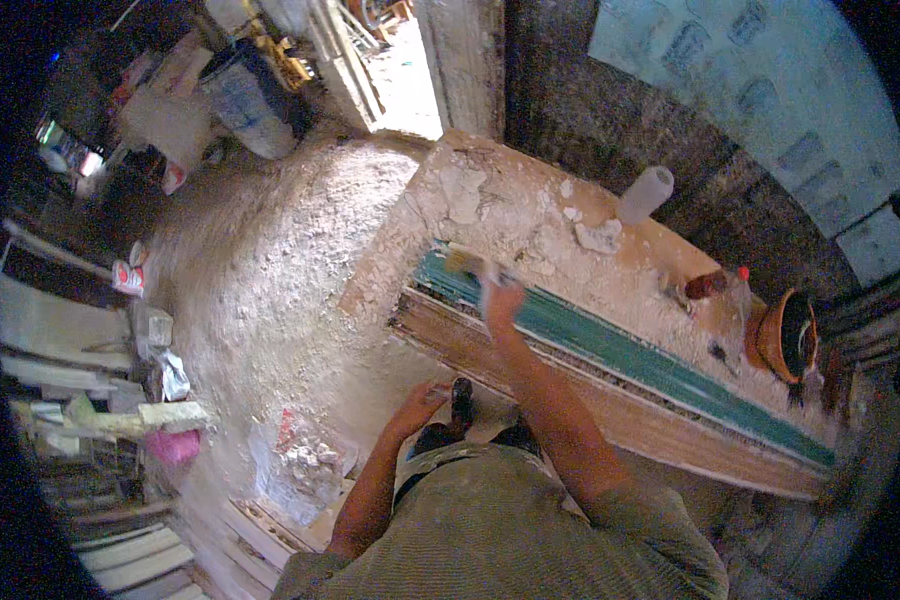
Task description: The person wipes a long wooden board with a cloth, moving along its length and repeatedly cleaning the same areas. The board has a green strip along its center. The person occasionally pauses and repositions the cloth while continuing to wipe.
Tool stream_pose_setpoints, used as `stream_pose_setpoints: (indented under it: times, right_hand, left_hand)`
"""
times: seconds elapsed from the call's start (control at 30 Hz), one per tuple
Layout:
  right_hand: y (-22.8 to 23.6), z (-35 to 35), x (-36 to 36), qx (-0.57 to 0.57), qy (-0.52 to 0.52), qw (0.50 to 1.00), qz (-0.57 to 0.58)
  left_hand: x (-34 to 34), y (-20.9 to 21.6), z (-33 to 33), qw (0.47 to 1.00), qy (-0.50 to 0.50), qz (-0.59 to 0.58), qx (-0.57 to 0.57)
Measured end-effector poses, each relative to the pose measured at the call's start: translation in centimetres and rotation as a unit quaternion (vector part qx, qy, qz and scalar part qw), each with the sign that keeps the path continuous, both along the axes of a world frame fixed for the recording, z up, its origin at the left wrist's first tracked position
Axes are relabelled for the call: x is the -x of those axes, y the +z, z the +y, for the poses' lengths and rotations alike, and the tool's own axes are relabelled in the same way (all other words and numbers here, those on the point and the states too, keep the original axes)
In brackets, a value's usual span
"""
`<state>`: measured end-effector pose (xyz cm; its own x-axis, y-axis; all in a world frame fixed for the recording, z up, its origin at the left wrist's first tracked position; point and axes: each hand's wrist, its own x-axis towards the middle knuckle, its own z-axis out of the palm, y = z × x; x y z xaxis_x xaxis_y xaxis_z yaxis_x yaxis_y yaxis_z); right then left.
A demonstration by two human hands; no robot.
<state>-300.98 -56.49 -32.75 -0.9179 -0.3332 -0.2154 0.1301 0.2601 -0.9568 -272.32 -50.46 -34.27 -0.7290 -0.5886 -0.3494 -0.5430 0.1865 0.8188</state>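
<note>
A long moulded strip (610, 335), painted glossy green, lies slantwise along the near side of a dusty work table. At its far left end, my right hand (503, 300) is closed around a paintbrush (462, 262). The brush's yellowish head is at the green surface, and motion blurs the hand and handle. My left hand (425, 402) is off the table, low in front of my body, with its fingers loosely apart. Nothing can be made out in it. A bare brown length (570, 378) runs along the near side of the green strip.
Pale crumbs cover the table (470, 190). On it stand a translucent plastic bottle (647, 193), a reddish-brown bottle (705, 286) and an orange-brown bucket (775, 335). A clear plastic bag (295, 460) lies on the floor to the left. A large barrel (250, 100) stands far left.
</note>
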Motion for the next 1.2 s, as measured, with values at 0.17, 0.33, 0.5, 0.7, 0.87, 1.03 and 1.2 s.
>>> stream_pose_setpoints:
  times: [0.17, 0.33, 0.5, 0.7, 0.87, 1.03, 1.2]
  right_hand:
    - [2.9, -6.1, 0.4, 0.021, 0.038, 0.994, 0.101]
    - [2.6, 10.1, 7.6, -0.016, -0.137, 0.974, 0.182]
    - [-3.7, 11.2, 7.4, -0.233, -0.162, 0.953, 0.103]
    - [-3.5, -8.5, -1.9, -0.129, 0.103, 0.986, -0.011]
    - [3.1, -12.2, -9.6, -0.026, 0.343, 0.898, 0.274]
    - [1.8, 3.5, -3.6, -0.248, 0.436, 0.789, 0.354]
    - [5.5, 27.2, 7.5, -0.481, 0.16, 0.767, 0.393]
  left_hand:
    - [-2.7, 0.0, -2.9, 0.995, 0.039, -0.002, -0.093]
    - [-3.1, -0.5, -5.0, 0.935, 0.23, 0.037, -0.269]
    - [-0.6, -3.3, -6.6, 0.89, 0.29, 0.095, -0.339]
    - [-0.2, -3.5, -8.4, 0.919, 0.228, 0.036, -0.321]
    - [-1.4, -3.2, -8.3, 0.901, 0.24, 0.047, -0.359]
    - [-3.3, -6.2, -9.0, 0.868, 0.254, 0.075, -0.421]
    - [-5.4, -9.1, -9.8, 0.855, 0.296, 0.049, -0.423]
